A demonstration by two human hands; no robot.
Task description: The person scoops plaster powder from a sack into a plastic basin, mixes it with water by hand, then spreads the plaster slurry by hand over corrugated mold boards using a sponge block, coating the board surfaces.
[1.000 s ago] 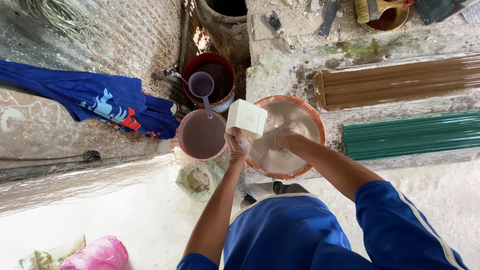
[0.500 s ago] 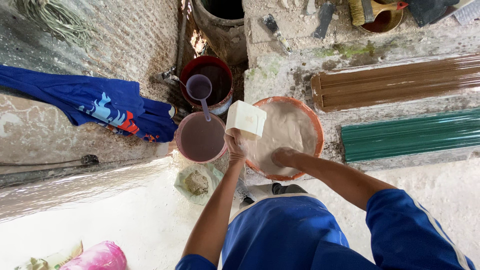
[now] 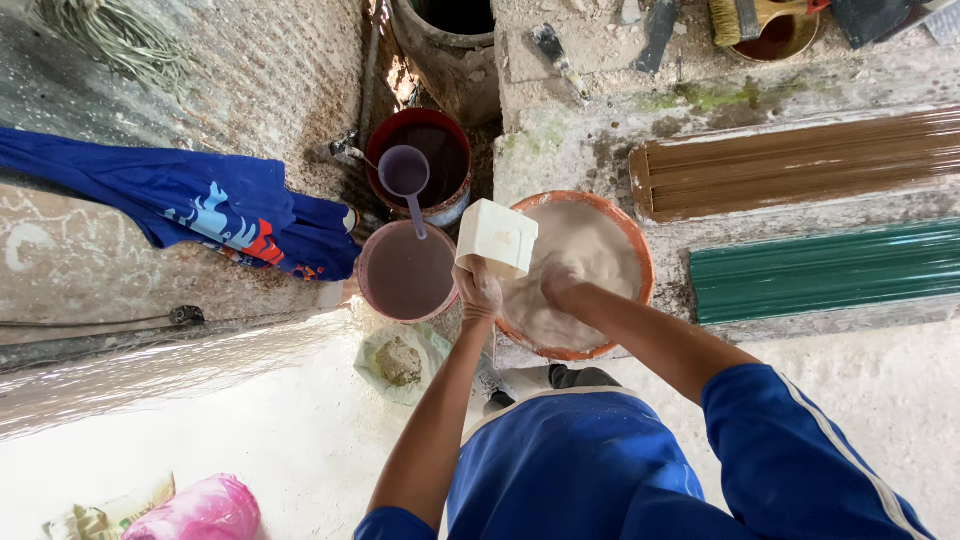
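Right hand (image 3: 560,283) sits down in the pale powder, fingers dusted over and half sunk, so whether that grip is apart or together I can't tell. The basin (image 3: 640,262), orange-rimmed, loses its near edge behind both forearms. Left hand (image 3: 478,292) is raised, grip clamped under a white tub (image 3: 497,237) that tips over the basin's left rim; the tub's mouth faces away, contents unseen. Tight on that side: a bowl (image 3: 405,272) of dark liquid sits just beside the basin, a purple ladle (image 3: 408,178) resting over it and the red bucket (image 3: 425,150) behind. To the right, brown sticks (image 3: 800,165) and green sticks (image 3: 830,268) run off the frame. Both arms reach forward, elbows bent.
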